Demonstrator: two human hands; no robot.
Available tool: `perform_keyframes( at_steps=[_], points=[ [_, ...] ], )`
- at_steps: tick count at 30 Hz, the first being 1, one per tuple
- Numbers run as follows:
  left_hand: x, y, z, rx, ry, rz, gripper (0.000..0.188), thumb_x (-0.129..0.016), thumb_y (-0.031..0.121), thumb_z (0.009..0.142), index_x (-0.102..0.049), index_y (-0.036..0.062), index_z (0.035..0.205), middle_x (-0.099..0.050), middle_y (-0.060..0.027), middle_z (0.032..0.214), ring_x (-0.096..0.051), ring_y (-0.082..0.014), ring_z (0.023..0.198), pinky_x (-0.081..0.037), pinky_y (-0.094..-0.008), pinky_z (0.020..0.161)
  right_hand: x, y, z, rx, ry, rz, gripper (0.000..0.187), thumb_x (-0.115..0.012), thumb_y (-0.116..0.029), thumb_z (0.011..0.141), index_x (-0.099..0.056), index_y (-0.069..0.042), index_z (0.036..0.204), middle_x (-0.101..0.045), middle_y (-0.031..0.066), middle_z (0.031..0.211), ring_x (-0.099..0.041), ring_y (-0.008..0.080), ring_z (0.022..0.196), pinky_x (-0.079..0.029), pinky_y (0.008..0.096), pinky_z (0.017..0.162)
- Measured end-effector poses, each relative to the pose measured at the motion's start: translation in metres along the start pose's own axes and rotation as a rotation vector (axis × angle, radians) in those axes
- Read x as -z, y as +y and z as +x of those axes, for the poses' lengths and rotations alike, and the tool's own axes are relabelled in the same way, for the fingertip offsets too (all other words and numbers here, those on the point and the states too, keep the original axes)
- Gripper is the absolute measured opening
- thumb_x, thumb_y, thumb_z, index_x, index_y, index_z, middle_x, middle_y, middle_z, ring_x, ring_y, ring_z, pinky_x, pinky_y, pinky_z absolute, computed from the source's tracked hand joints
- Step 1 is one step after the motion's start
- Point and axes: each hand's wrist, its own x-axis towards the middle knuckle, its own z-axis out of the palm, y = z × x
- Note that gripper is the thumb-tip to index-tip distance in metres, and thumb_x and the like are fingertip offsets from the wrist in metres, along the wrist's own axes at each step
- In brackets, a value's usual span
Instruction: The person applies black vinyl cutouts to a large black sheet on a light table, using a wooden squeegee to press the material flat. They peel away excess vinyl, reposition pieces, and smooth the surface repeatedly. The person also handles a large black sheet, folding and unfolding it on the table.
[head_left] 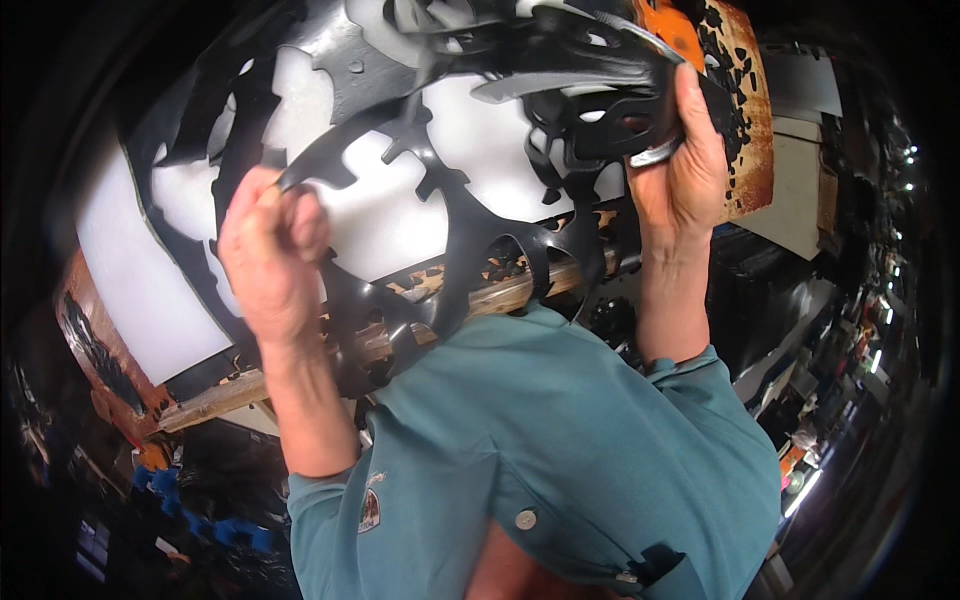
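A: Nearest entries?
B: Teal shirt point(580, 420) at lower centre; beyond it a wooden bar point(215, 402) slants from lower left to right of centre. The black cut-out sheet point(468, 232) crosses in front of part of the bar and spreads over the centre and upper centre of the frame.
A: Hand states?
B: Left hand point(268, 250), left of centre: fingers curled, apparently pinching the sheet's edge; motion blur limits certainty. Right hand point(690, 170), upper right: thumb raised along the bunched strips, seemingly clasping them; its fingertips are hidden.
A: Why hold it so?
B: Judgement: the web looks floppy, and two grips well apart probably keep it from folding.
A: What stands in the way?
B: The bunched strips mask the right fingers and crowd a shiny curved piece point(655, 153), kind unclear. The sheet itself covers much of the white surface point(395, 215) behind it.
A: Farther out?
B: White panel point(150, 280) at left; rust-coloured plate point(752, 150) with black scraps point(741, 88) at upper right, beside an orange thing point(668, 28), partly covered.
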Motion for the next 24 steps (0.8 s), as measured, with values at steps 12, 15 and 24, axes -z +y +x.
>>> perform_keyframes(
  at_steps=[12, 15, 24],
  points=[
    [-0.014, -0.018, -0.005, -0.207, -0.096, 0.569, 0.021, -0.049, 0.015, 0.112, -0.062, -0.001, 0.115, -0.066, -0.0065, 0.094, -0.059, -0.0101, 0.078, -0.048, -0.0239, 0.07, -0.031, 0.01, -0.006, 0.19, -0.018, -0.247, 0.022, -0.069, -0.012, 0.104, -0.074, 0.005, 0.118, -0.079, 0.0132, 0.108, -0.078, 0.0178, 0.086, -0.066, 0.03, 0.075],
    [-0.039, -0.008, -0.006, -0.602, 0.023, 0.735, 0.035, -0.083, 0.013, 0.089, -0.065, -0.0022, 0.115, -0.066, -0.0096, 0.099, -0.06, -0.0196, 0.076, -0.051, -0.0319, 0.072, -0.045, 0.014, -0.015, 0.263, -0.058, -0.351, 0.023, -0.071, -0.009, 0.103, -0.074, 0.007, 0.118, -0.078, 0.0115, 0.109, -0.076, 0.0156, 0.091, -0.063, 0.0286, 0.083],
    [-0.081, -0.003, -0.008, -0.402, -0.321, 0.569, 0.035, -0.087, 0.016, 0.087, -0.062, -0.0012, 0.106, -0.066, -0.0083, 0.089, -0.065, -0.0189, 0.075, -0.055, -0.0304, 0.071, -0.043, 0.025, -0.038, 0.155, -0.194, -0.494, 0.02, -0.072, -0.018, 0.105, -0.076, 0.0, 0.113, -0.075, 0.0008, 0.098, -0.064, 0.0069, 0.087, -0.054, 0.0251, 0.076]
  ],
)
